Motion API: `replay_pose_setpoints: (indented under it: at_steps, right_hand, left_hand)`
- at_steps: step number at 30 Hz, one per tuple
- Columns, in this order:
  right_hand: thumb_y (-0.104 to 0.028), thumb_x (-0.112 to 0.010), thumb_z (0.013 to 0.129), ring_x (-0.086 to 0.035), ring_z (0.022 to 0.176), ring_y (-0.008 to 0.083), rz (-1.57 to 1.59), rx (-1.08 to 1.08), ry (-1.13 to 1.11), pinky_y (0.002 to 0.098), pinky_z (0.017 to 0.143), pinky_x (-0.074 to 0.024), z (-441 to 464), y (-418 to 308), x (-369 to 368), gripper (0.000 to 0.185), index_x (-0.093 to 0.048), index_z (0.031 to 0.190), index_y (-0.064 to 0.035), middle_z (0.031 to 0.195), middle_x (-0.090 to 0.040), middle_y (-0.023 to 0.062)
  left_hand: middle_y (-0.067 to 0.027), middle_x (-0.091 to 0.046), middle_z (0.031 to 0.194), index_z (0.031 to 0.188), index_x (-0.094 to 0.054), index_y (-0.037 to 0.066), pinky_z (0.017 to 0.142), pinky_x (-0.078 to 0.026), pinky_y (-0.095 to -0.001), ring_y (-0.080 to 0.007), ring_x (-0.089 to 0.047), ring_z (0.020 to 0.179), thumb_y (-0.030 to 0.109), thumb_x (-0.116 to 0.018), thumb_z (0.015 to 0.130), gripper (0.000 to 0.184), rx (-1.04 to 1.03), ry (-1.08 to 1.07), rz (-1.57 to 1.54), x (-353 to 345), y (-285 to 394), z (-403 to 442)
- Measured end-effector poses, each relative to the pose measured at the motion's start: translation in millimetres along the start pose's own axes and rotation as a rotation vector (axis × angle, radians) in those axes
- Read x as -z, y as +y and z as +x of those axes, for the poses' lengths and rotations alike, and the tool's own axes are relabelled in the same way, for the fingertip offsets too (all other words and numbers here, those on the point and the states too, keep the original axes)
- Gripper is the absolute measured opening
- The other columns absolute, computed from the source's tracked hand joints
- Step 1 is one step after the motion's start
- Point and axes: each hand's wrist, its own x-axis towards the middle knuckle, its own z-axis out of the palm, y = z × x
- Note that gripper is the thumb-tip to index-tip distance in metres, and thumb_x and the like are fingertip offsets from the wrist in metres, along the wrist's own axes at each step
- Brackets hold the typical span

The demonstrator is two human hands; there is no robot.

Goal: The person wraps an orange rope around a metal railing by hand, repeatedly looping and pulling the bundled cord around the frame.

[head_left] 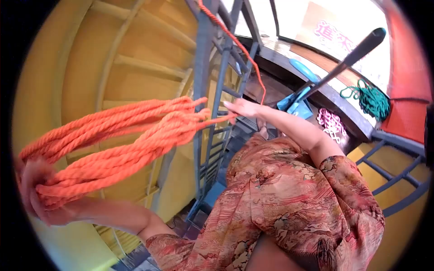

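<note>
A thick looped hank of orange rope (135, 149) stretches across the left half of the head view. Its far-left end is gripped by my left hand (38, 194), which is blurred, with the fingers wrapped round the loops. At the hank's other end, my right hand (244, 109) is closed on a single strand of the same rope. From there a length of rope rises past the grey metal ladder-like frame (224, 67) to the top of the view. Several loop ends hang free just left of my right hand.
A ribbed yellow panel (90, 58) fills the left side. A blue dustpan (296, 106) with a long black handle (348, 58) stands ahead. Near it lie a green rope bundle (373, 101) and pink-and-white cord (331, 124). Metal bars (398, 176) are at right.
</note>
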Motion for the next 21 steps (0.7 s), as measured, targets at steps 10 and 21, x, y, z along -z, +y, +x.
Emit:
replay_pose_setpoints:
  at_steps: [10,21]
  right_hand:
    - [-0.068,-0.025,0.088,-0.062,0.084,0.0336,-0.745,-0.170,-0.255,0.0392,0.086,-0.0443,-74.5,89.4,19.2,0.081,-0.067,0.061,-0.0053,0.071,-0.065,0.0140]
    - [-0.050,-0.034,0.094,-0.063,0.085,0.0405,-1.007,-0.437,0.007,0.0491,0.076,-0.0486,-96.6,84.2,38.4,0.060,-0.065,0.088,0.0012,0.086,-0.065,0.0234]
  left_hand:
    - [-0.0063,-0.053,0.056,0.138,-0.017,-0.009,0.038,-0.051,-0.0276,-0.0178,-0.054,0.042,0.015,-0.046,0.090,0.061,-0.163,0.293,-0.139,-50.7,112.6,-87.8]
    - [-0.0038,-0.047,0.054,0.138,-0.023,-0.003,0.030,-0.044,-0.0239,-0.0125,-0.047,0.034,0.018,-0.040,0.097,0.049,-0.005,0.720,0.060,-43.6,38.3,-166.1]
